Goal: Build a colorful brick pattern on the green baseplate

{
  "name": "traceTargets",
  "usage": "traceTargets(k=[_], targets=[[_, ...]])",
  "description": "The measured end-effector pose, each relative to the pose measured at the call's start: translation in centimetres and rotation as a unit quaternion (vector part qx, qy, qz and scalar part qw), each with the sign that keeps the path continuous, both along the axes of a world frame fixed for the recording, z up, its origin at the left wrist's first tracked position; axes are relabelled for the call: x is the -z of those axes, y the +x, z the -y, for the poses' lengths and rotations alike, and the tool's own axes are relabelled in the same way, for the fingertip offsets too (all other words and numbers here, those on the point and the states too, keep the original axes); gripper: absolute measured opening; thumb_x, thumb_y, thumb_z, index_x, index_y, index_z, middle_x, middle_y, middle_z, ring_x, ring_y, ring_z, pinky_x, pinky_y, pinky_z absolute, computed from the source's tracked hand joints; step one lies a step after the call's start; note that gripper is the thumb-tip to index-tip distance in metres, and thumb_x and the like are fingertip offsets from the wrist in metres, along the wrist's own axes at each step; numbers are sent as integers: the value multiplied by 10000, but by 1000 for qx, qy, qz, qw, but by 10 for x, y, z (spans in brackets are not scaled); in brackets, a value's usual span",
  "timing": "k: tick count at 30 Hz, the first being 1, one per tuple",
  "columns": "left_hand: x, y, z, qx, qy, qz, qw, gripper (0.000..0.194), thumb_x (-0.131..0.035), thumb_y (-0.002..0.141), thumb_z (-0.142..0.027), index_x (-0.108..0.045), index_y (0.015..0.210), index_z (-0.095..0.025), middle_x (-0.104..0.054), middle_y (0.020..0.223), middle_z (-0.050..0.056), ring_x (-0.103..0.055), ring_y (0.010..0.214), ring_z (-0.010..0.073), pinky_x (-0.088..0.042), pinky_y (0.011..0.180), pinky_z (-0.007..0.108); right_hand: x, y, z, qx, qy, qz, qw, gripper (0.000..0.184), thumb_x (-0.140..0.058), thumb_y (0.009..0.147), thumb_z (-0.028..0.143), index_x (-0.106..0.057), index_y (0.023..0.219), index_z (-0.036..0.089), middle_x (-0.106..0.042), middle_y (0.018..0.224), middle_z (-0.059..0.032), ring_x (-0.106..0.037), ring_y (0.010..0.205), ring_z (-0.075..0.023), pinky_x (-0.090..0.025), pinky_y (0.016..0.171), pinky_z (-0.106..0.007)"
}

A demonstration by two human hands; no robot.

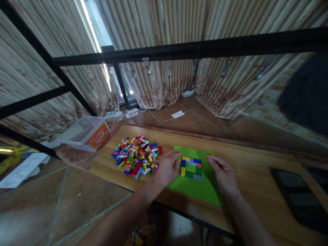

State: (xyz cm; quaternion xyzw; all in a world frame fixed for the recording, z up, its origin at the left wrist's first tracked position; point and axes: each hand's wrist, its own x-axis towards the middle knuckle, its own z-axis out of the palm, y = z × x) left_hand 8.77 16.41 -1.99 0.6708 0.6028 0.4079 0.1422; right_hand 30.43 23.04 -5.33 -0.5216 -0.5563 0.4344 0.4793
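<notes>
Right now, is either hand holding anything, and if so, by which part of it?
It cannot be told: the left hand and the right hand both reach over the green baseplate, but no held piece shows clearly in either.

Studded baseplate (197, 192) and brick frame (191, 160)

The baseplate is green and lies flat, close to the near edge of the surface (256, 177). The brick frame is a rectangular ring with an open centre, located nearer the baseplate's far edge than its near edge. Yellow, blue, orange, green and grey-blue bricks form its sides. A heap of loose bricks (135, 155), mixed in colour, lies toward the left end of the surface.
</notes>
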Motion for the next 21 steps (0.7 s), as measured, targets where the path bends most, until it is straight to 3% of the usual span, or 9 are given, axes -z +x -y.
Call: traceTargets(k=[4,7,12,17,21], targets=[[-10,-33,50,-24,10,-42,999,271,-492,881,-119,-631,1099,-201,-656,1145,77,-584,1106,202,-473,990,388,-12,16,3,44,-2,-55,998,302,-701,726,455,-722,901,209,-734,916,-53,-661,868,-194,-506,890,-398],[-5,-57,91,-49,-3,-72,996,249,-494,890,-135,-629,1088,-202,-659,1128,79,-599,1067,203,-504,937,379,-20,23,6,64,20,-60,996,310,-705,718,455,-717,905,207,-731,893,-52,-670,814,-188,-540,819,-371],[9,-84,143,-133,-22,-138,981,189,-499,882,-138,-639,995,-194,-672,981,73,-613,951,211,-517,862,372,-21,11,29,7,75,112,991,326,-602,805,487,-714,932,208,-734,942,-67,-684,876,-225,-536,841,-393],[9,-94,151,-162,-30,-169,972,134,-506,882,-169,-630,928,-192,-657,914,68,-599,870,211,-508,789,353,-11,-29,68,-175,237,217,931,273,-511,894,418,-702,961,236,-726,999,-56,-677,940,-214,-534,870,-379],[6,-90,135,-145,-34,-168,975,137,-521,868,-165,-625,955,-192,-641,928,73,-578,900,219,-496,810,357,3,-46,91,-213,290,241,901,244,-484,929,353,-689,973,230,-724,991,-58,-680,913,-193,-552,837,-355]])
